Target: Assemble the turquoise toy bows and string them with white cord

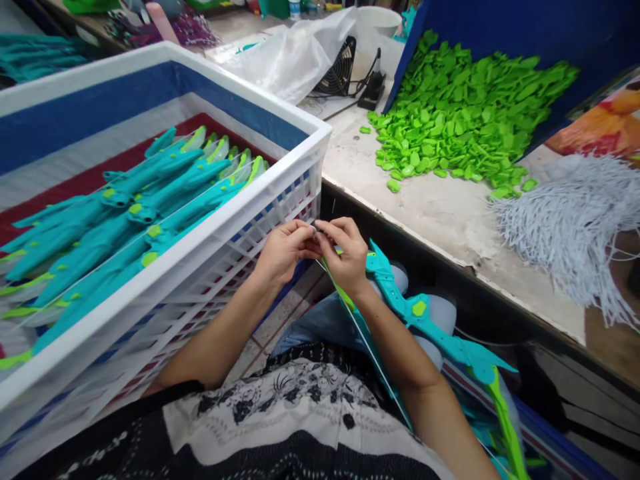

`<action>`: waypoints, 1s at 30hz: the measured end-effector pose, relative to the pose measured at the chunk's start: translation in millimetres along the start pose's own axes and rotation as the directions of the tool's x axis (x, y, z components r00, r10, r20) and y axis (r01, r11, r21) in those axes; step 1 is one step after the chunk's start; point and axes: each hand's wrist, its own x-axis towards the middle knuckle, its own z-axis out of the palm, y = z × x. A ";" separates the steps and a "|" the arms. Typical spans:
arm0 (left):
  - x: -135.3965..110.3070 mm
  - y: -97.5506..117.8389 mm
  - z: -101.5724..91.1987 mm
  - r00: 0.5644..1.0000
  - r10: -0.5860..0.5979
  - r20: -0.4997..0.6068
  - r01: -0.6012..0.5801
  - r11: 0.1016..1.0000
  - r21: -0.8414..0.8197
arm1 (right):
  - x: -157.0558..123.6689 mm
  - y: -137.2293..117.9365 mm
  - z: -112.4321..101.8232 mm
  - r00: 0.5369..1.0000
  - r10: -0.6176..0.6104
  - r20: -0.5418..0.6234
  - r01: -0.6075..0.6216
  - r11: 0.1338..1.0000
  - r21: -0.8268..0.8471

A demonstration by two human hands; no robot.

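Scuffed off-white bench [350,150] is strewn with bright-green plastic pieces [450,127], more heaped in open dark-blue bin [505,27]. White slatted plastic crate [300,143] is stacked with turquoise-and-green plastic bows [165,180]; another bow [419,309] is laid across knees. Thin white string [370,343] is pinched, fingertips close, by left hand [284,251] and right hand [349,257]. Bottle [295,9] label: can't be read.

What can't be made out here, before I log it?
All in the head view:
What the left hand and right hand pinch: tiny, hidden by their grip.
Turquoise-green piece: partly behind the right arm, cut off by the bottom edge.
White crate: cut off by the left edge.
Fan: partly covered by plastic sheet.
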 end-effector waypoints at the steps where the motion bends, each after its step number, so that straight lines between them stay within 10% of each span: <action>1: 0.7 -0.2 0.3 1.000 -0.004 0.004 0.004 1.000 -0.006 | 0.6 0.5 -1.4 1.000 -0.024 -0.004 0.024 0.999 -0.026; 9: -2.0 1.0 -7.0 0.997 -0.002 0.083 -0.008 0.994 0.112 | 11.5 4.5 -14.9 0.979 -0.059 0.197 0.096 0.978 -0.185; 19: -3.2 -4.0 -13.6 0.977 0.207 0.058 -0.204 0.810 0.550 | -7.1 11.0 -13.9 0.972 0.073 0.224 -0.057 0.995 -0.077; 30: -20.4 -4.3 -24.6 0.964 0.210 0.161 -0.263 0.696 0.668 | -22.8 12.6 -0.5 0.973 0.107 0.203 -0.050 0.963 -0.265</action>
